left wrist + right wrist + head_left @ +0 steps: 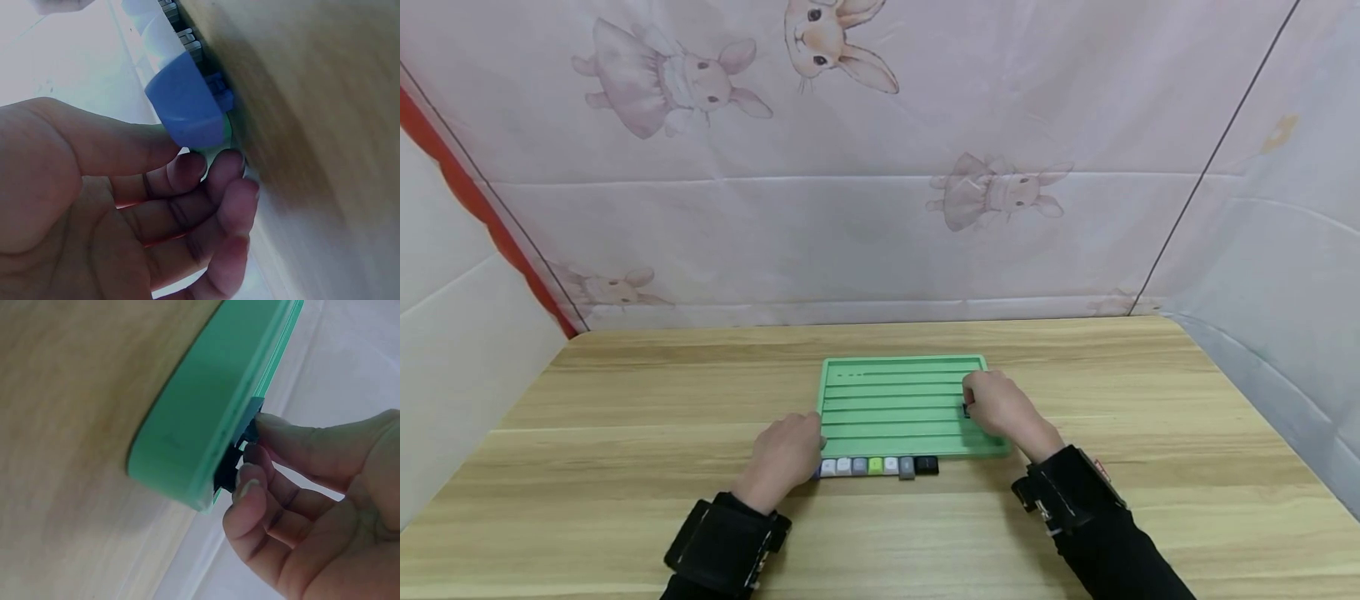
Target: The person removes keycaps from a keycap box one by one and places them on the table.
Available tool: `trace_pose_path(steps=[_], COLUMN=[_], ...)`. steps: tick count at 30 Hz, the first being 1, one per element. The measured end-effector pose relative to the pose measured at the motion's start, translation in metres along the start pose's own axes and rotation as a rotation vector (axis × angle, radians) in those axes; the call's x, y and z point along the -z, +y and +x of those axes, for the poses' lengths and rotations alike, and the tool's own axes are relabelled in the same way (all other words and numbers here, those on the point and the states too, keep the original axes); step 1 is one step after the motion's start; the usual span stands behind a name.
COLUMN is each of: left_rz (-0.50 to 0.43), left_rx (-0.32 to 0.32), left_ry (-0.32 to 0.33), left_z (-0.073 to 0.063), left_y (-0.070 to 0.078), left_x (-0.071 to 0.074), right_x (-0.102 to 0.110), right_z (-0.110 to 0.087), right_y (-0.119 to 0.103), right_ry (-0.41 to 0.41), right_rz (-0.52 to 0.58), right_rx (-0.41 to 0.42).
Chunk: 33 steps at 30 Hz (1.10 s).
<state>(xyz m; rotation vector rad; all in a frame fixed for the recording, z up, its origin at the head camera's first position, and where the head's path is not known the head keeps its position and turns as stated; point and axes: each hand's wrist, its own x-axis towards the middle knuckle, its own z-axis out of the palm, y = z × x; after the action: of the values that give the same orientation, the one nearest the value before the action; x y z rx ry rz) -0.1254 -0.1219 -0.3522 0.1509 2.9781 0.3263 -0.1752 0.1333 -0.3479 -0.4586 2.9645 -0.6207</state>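
A green ridged tray [895,408] lies on the wooden table. At its right edge my right hand [1000,404] pinches a dark keycap [231,465] between thumb and fingertips, close against the tray rim; the fingers hide part of it. My left hand [782,454] is by the tray's front left corner. Its fingers [219,219] are loosely curled, and the thumb reaches the end of a blue keycap [187,106]. That keycap ends a row that runs along the tray's front edge, with white keycaps [844,467], a lime green keycap [876,466] and a black keycap [927,465].
The wooden table [625,467] extends to both sides of the tray and in front of it. A rabbit-print cloth [850,242] hangs behind the table's back edge. Pale cloth [1285,333] also stands along the right side. Both wrists carry black straps [722,542].
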Motion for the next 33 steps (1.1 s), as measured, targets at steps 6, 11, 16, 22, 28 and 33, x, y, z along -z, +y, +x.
trace_pose_path(steps=[6,11,16,22,28,33], left_rz=[-0.002,0.005,0.003,0.001,-0.001,0.004], left_rx=[-0.006,-0.015,-0.019,-0.025,-0.032,-0.037], left_ry=[0.009,0.014,0.018,0.026,0.035,0.044], left_z=[-0.0001,-0.0002,-0.0004,-0.0008,-0.0024,-0.0029], left_y=[-0.0004,-0.0008,-0.0008,-0.0009,-0.001,-0.0006], left_x=[-0.0007,-0.0009,-0.0009,-0.0015,-0.0015,-0.0015], right_x=[-0.0008,-0.0016,0.0,0.0035,0.004,0.0034], right_z=[-0.001,-0.0014,-0.0027,-0.0054,-0.0082,-0.0102], right_y=[0.0011,0.0019,0.0017,0.0018,0.0021,0.0011], right_ry=[0.024,0.04,0.042,0.064,0.063,0.073], right_rz=[0.007,0.009,0.01,0.014,0.036,0.05], right_rx=[0.02,0.038,0.028,0.052,0.064,0.06])
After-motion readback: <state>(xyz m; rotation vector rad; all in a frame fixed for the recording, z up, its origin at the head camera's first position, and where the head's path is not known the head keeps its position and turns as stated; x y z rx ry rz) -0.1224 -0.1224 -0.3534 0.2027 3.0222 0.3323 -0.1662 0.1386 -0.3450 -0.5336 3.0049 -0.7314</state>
